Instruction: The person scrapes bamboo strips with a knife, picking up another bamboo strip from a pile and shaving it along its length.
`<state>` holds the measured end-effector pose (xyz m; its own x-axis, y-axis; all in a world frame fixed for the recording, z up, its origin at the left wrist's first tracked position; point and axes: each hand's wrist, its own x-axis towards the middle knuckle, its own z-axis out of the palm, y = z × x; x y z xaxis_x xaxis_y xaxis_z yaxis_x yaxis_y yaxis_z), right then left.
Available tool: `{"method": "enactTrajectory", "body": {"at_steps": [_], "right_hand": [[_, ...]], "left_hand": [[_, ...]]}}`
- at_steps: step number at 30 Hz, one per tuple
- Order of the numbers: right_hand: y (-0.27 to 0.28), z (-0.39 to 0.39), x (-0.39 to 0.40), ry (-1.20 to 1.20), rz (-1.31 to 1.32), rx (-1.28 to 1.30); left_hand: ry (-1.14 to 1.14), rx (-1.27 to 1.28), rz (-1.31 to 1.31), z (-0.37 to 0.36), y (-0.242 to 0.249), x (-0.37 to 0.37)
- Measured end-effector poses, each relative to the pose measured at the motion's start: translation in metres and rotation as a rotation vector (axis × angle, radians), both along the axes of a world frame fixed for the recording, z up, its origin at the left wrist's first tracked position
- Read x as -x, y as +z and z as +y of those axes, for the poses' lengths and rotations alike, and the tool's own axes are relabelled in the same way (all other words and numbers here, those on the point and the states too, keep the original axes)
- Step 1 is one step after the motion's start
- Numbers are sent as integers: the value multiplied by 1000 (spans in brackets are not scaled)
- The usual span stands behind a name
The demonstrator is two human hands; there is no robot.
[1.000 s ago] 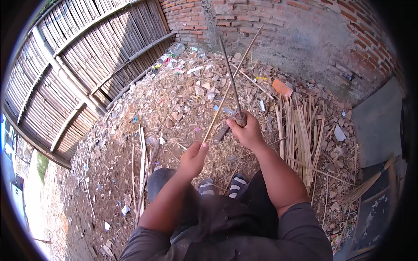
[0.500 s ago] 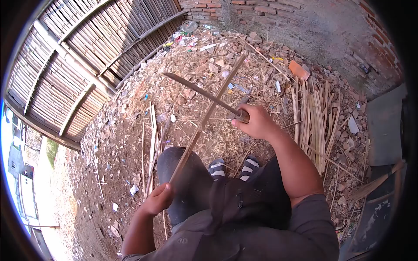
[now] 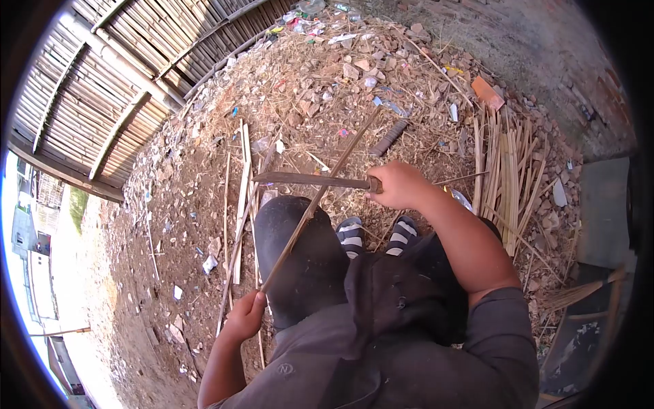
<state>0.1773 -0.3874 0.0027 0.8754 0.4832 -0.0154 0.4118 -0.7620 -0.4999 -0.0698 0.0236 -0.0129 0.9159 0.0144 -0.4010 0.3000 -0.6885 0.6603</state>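
the right hand (image 3: 398, 187) is gripping the knife (image 3: 310, 180) laid across a light, springy-looking bamboo strip (image 3: 320, 194); the left hand (image 3: 245, 317) is clasping its lower end, probably the safest hold.

ground (image 3: 170, 225): bare dirt, rubble-strewn
split bamboo strips (image 3: 507, 170): piled right of right hand (image 3: 398, 185)
brick (image 3: 488, 92): beyond pile

no legible text, shirt (image 3: 381, 368) logo unreadable
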Motion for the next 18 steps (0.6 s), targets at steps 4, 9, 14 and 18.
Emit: {"method": "enactTrajectory", "body": {"at_steps": [4,9,14,18], "right_hand": [[1,10,4,4,-9,32],[-9,-14,-35,-214,98,-131],[-2,6,-10,-78,35,57],[-2,13,-2,-61,-87,62]], "left_hand": [[-64,-174,-80,-18,20,-12],[-47,-241,-81,-17,14,-10],[-48,-166,-3,-12,31,-13],[-47,-84,33,-7,25,-14]]}}
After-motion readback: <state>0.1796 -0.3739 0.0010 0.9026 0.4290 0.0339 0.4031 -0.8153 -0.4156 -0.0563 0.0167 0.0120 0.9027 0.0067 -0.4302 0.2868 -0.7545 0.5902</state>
